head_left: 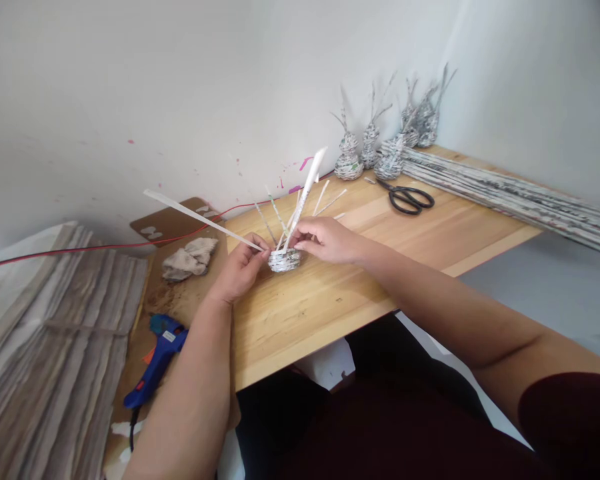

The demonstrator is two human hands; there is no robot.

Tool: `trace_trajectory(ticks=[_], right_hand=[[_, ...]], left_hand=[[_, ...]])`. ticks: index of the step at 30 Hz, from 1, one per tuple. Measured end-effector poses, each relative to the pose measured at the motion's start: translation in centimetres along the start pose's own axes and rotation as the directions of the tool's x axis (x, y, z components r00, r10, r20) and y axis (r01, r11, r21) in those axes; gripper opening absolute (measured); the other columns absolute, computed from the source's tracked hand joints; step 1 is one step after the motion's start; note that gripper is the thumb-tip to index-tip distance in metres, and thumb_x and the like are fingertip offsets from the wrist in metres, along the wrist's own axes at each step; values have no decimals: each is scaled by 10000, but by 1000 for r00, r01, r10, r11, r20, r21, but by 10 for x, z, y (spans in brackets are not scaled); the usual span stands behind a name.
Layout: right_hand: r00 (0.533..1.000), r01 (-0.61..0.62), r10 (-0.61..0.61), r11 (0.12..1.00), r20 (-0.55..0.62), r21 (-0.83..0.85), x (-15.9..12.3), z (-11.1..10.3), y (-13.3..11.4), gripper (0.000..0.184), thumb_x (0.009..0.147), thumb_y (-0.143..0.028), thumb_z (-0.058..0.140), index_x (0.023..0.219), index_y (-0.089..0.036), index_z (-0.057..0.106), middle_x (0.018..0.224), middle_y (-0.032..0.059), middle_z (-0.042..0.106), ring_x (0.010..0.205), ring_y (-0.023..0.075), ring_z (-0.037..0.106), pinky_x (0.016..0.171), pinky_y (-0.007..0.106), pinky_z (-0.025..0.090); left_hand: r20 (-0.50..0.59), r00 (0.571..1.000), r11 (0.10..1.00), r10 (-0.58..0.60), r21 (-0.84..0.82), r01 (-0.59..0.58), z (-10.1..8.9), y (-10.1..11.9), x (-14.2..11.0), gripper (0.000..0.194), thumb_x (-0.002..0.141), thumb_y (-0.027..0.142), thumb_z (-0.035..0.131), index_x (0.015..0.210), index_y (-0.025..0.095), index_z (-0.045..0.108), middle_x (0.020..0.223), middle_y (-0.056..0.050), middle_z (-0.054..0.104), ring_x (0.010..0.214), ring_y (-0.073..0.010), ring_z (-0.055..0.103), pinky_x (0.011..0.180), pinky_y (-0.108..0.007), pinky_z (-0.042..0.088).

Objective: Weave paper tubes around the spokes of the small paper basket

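Note:
A small round basket [285,260] woven from rolled newspaper strips rests on the wooden table [340,287]. Several thin paper spokes stick up and outward from its rim. At its left side my left hand [243,265] is closed, pinching a long white paper strip [200,218] that slants up to the left. My right hand [325,239] is at the basket's right rim, its fingers closed round a paper strip [306,190] that rises up and leans right. The right fingertips are partly hidden behind the strips.
A blue glue gun [159,360] lies on a brown board beside a crumpled cloth [189,259]. Stacked newspaper [60,347] fills the left. Black-handled scissors [407,199], woven paper figures [349,159] and a bundle of paper rods [505,193] are at the back right. A red cord [105,247] runs along the wall.

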State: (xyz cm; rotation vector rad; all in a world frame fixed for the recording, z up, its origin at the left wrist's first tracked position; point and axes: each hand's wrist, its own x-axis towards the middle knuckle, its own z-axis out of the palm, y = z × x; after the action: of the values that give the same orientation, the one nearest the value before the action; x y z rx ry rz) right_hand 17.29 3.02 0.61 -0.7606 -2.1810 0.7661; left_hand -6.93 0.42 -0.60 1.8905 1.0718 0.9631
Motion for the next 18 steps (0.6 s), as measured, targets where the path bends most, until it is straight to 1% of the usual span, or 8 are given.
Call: trace_trajectory(ticks=[4,9,11,14,18], right_hand=[[1000,0,0,999,13,-43,2,0,1,129,848,-64,612,890,-140,707,890,52,728,812,152,649,771,278,462],[998,-2,5,999,62,-50,2,-1,0,107,866,-98,609,886,-146,703,853,45,722,808,159,652,760,280,460],[999,3,0,998,46,-70,2,-1,-1,119,867,-93,597,883,-146,701,850,49,717,807,163,643,763,285,458],[1000,25,-26,996,-7,-83,-1,-1,-4,123,865,-109,593,899,-147,704,857,54,705,789,160,623,745,283,455],[997,70,-71,997,-43,-29,-3,2,-9,152,839,-186,651,970,-151,721,872,49,696,742,144,599,710,270,452]], left_hand=[[3,1000,999,-15,36,15,1,-2,0,208,904,385,595,873,196,513,788,-5,560,731,-154,491,715,-277,395],[11,1000,1000,-13,26,13,2,0,-1,212,908,390,587,873,198,503,806,-14,576,747,-159,512,719,-280,412],[5,1000,1000,-13,27,12,3,2,0,224,902,401,595,871,197,508,795,-12,575,737,-156,515,715,-280,418],[-15,1000,1000,-19,12,20,5,5,0,249,889,427,608,868,196,516,777,-9,579,717,-153,521,709,-281,428],[-47,999,1000,-27,15,27,9,12,0,258,863,431,630,850,188,544,777,-16,593,728,-158,543,715,-285,442]])
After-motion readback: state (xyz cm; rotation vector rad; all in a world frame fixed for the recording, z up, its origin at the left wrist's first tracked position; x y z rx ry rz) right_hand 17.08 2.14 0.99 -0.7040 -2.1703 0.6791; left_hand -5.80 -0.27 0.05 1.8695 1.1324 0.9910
